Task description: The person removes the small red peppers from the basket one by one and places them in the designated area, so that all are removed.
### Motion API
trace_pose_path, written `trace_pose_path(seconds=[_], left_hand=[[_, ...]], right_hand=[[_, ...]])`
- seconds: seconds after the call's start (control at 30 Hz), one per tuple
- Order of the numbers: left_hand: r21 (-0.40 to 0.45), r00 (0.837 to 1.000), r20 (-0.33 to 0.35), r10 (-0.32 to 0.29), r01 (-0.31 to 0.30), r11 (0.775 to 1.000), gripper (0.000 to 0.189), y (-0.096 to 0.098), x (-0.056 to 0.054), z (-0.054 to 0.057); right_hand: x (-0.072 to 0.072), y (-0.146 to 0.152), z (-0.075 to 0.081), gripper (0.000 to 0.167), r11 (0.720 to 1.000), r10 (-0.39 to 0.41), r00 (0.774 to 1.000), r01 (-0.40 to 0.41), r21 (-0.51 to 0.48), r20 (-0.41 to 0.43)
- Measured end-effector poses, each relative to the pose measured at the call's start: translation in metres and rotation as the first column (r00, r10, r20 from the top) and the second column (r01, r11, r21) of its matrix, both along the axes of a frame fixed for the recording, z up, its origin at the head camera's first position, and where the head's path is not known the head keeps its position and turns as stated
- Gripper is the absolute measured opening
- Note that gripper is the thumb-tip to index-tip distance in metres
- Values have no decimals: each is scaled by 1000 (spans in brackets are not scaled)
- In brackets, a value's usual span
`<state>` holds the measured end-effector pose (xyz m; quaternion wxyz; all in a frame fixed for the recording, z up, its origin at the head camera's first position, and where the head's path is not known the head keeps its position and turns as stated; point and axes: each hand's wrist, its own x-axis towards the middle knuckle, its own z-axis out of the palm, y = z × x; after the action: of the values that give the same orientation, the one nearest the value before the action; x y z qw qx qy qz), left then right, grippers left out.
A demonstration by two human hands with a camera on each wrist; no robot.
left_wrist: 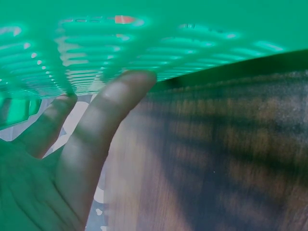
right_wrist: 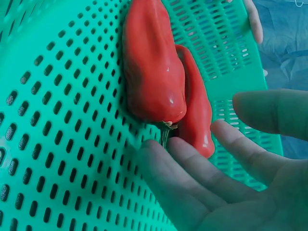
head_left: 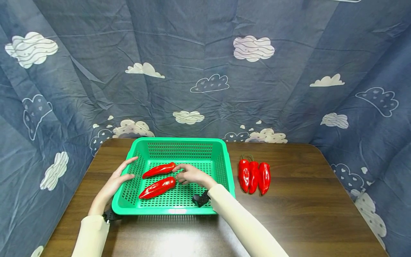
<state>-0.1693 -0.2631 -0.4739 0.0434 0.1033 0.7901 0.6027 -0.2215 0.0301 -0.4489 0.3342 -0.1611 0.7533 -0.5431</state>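
Two red peppers lie inside a green perforated basket. The larger, nearer pepper slants with its stem end to the right, and a slimmer pepper is just behind it. My right hand reaches into the basket at their stem ends. In the right wrist view its loosely extended fingers are right at the larger pepper's green stem, with thumb apart. My left hand is at the basket's left side, thumb and fingers spread; the left wrist view shows its thumb against the slotted wall.
To the right of the basket, three more red peppers lie side by side on the brown wooden table. A blue curtain with cloud prints hangs behind the table and along its sides.
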Motion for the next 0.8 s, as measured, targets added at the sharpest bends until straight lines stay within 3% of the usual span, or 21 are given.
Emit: trace_pose_path(seconds=[0.23, 0.5, 0.63, 0.8], left_hand=[[4, 1000, 15, 3, -3, 1000, 60, 0, 0, 1], [1, 1000, 25, 4, -4, 1000, 61, 0, 0, 2], [7, 999, 34, 5, -5, 1000, 61, 0, 1, 3], [5, 1000, 23, 4, -4, 1000, 61, 0, 0, 2]], right_hand=[[-1, 0, -2, 37, 999, -36, 999, 36, 0, -23], [-6, 6, -2, 33, 987, -143, 977, 152, 44, -159], [-6, 7, -3, 31, 984, -164, 977, 172, 50, -139], [-4, 6, -1, 36, 990, -128, 989, 132, 56, -72]])
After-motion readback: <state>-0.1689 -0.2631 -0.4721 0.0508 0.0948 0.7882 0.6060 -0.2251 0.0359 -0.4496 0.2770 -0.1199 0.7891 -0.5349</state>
